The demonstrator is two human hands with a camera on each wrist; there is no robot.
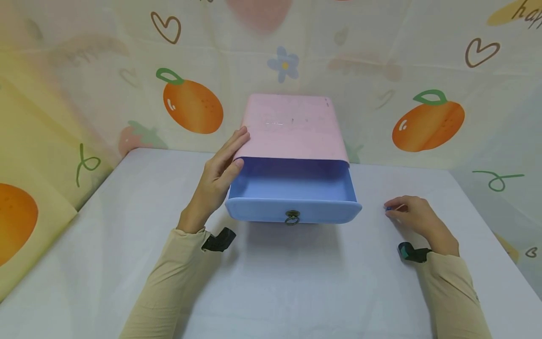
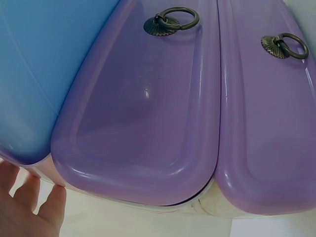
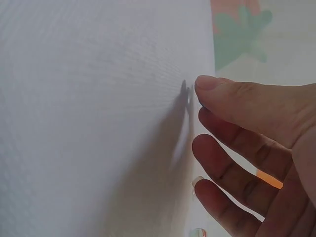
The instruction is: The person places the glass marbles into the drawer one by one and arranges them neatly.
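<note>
A small cabinet with a pink top point(image 1: 294, 127) stands at the back of the table, its light blue top drawer point(image 1: 271, 210) pulled out and showing a bare inside. The drawer front carries a bronze ring pull point(image 1: 292, 217). My left hand point(image 1: 216, 179) rests on the cabinet's left side, its fingers fairly straight. In the left wrist view, those fingers point(image 2: 52, 207) touch the side wall, and a purple drawer point(image 2: 143, 113) sits closed below the blue one. Right of the cabinet, my right hand point(image 1: 417, 219) pinches a small blue object point(image 1: 388, 208) between thumb and fingertips; its kind cannot be made out.
Another purple drawer point(image 2: 271, 113) with a ring pull is closed. A white cloth point(image 1: 292, 292) covers the table. Behind it hangs a patterned curtain point(image 1: 364, 37) with oranges and hearts. Black wrist cameras point(image 1: 220, 240) sit on both sleeves.
</note>
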